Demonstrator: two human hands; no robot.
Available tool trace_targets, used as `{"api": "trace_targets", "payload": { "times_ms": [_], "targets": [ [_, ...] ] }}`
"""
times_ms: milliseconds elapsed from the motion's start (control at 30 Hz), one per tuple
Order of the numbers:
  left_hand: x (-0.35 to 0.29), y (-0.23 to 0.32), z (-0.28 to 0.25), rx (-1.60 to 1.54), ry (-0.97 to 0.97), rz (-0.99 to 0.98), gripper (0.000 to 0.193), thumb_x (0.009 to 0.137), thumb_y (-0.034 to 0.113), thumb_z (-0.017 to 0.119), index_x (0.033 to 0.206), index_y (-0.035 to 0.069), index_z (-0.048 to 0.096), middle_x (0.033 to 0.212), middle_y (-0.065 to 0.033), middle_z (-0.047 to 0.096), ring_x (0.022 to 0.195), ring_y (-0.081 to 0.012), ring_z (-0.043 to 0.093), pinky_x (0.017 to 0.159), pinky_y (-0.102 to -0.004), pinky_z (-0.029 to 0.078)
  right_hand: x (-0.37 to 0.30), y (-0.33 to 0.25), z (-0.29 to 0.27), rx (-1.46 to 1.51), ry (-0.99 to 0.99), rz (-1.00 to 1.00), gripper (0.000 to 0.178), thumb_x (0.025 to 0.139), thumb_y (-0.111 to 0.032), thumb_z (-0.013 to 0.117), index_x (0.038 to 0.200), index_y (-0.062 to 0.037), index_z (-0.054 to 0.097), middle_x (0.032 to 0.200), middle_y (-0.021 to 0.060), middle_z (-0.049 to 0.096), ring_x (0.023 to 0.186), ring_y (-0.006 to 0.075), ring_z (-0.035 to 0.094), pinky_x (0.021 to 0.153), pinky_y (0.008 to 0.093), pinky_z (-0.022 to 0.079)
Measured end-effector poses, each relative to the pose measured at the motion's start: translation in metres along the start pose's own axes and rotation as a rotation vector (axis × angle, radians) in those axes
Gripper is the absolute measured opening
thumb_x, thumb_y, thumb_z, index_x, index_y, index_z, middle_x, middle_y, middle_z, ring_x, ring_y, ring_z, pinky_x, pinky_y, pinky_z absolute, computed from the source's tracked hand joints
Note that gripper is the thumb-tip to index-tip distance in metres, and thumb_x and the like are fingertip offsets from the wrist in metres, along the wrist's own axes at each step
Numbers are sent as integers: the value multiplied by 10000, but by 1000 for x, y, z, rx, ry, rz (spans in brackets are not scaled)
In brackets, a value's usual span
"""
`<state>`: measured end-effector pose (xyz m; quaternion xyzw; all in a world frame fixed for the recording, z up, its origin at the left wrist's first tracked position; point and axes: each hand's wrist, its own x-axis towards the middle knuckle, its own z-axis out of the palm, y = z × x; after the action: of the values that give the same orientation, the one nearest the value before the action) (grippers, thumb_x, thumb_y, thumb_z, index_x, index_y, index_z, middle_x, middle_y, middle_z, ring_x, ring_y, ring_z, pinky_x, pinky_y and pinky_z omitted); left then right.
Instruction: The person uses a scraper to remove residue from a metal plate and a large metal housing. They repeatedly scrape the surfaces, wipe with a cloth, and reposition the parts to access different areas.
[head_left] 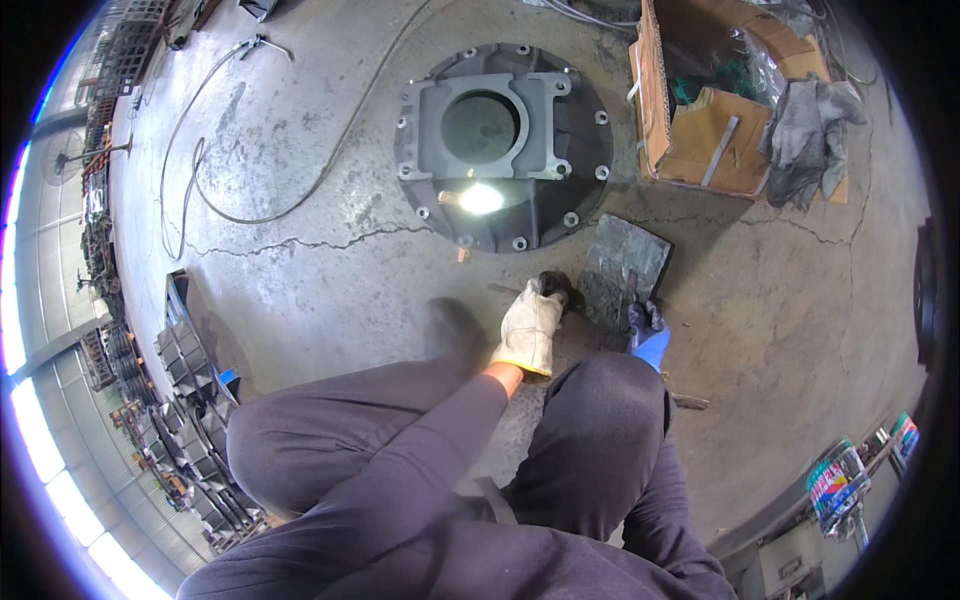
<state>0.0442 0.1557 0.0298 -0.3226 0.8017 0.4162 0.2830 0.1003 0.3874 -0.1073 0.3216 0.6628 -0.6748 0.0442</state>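
Observation:
My left hand (532,322) wears a cream work glove with dark, soiled fingertips. Its fingers are closed beside the left edge of a dark flat rectangular plate (625,262); what they hold, if anything, is hidden. A blue glove with a dark palm covers my right hand (649,335), which grips the plate's near right corner. The plate is scuffed and lies between my knees and a large round grey metal housing (560,215). That housing has bolt holes round its rim, a raised squarish face and a big central opening. A bright glowing spot (482,199) shows on its near side.
An open cardboard box (715,145) with green items stands at the far right, a grey cloth (805,135) over its edge. A hose (320,185) with an air gun (262,46) curls across the cracked concrete. Metal parts (185,365) are stacked at the left.

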Motion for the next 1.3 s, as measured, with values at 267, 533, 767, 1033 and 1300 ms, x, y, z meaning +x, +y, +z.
{"api": "trace_targets", "payload": {
  "times_ms": [267, 533, 767, 1033, 1300],
  "targets": [
    [6, -20, 14, 20, 17, 19, 297, 968, 307, 623, 1073, 31, 657, 815, -161, 713, 760, -325, 720, 708, -458, 538, -5, -13, 6, -129, 42, -13, 309, 943, 20, 709, 1245, 54, 657, 1078, 109, 742, 960, 169, 689, 917, 326, 553],
    [2, -13, 9, -46, -35, -105, 345, 985, 334, 622, 1119, 15, 631, 1006, -207, 734, 865, -346, 730, 778, -450, 568, -6, -27, -3, -358, -13, -109, 280, 924, -50, 764, 1175, 56, 699, 1072, 105, 740, 968, 160, 660, 891, 327, 545],
    [-28, 31, -64, 601, -206, 392, 288, 969, 179, 576, 1143, -3, 717, 1144, -233, 733, 1103, -309, 715, 956, -399, 561, -9, -90, 9, -251, -141, 97, 261, 917, -92, 765, 1133, 45, 713, 1014, 72, 744, 882, 158, 638, 826, 326, 537],
    [-176, 55, -226, 924, -416, 651, 296, 856, 83, 638, 1130, 19, 732, 1204, -196, 700, 1149, -369, 662, 989, -388, 548, -185, -215, -5, -140, 114, 301, 113, 935, -112, 718, 870, -38, 664, 735, 13, 612, 663, 133, 542, 623, 327, 470],
    [-288, 45, -357, -630, 33, -201, 536, 923, 42, 627, 1437, -52, 512, 1450, -177, 571, 1088, -235, 685, 898, -323, 575, -354, -283, -3, -5, 195, 466, 71, 955, -141, 739, 956, -83, 698, 769, -29, 638, 618, 91, 544, 544, 265, 431]
  ]
}}
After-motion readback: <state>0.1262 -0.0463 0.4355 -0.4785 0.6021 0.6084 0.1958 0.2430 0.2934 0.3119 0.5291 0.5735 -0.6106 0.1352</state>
